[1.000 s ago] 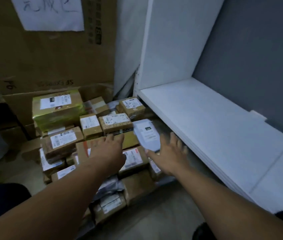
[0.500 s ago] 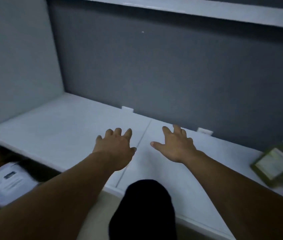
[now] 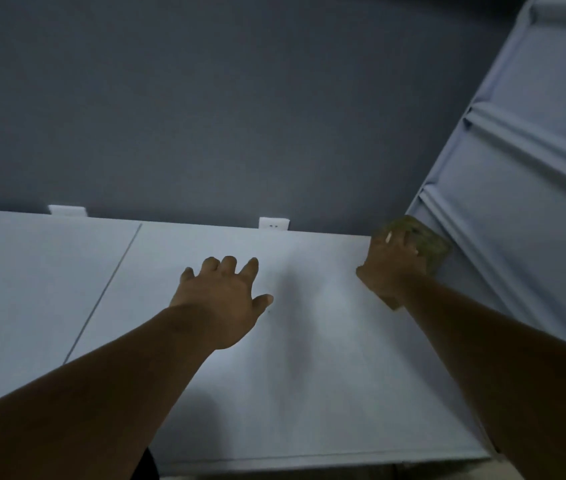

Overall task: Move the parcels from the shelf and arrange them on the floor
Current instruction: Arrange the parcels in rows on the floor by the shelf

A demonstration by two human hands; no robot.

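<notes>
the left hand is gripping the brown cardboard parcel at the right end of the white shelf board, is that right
Not quite. It is the right hand that grips the brown cardboard parcel at the right end of the white shelf board. The left hand is open above the bare board and holds nothing. The head view shows this.

A white shelf [image 3: 309,375] runs across below a dark grey wall [image 3: 240,116]. In its back right corner, against a ribbed pale panel [image 3: 534,168], lies a brownish parcel [image 3: 430,245]. The right grip [image 3: 392,265] lies on top of it, fingers curled over its far part and thumb at its left side. The left grip [image 3: 220,299] is spread flat over the shelf's middle; whether it touches is unclear. Two white tabs [image 3: 273,224] stand at the back edge, and a seam [image 3: 104,296] crosses the shelf at left.
</notes>
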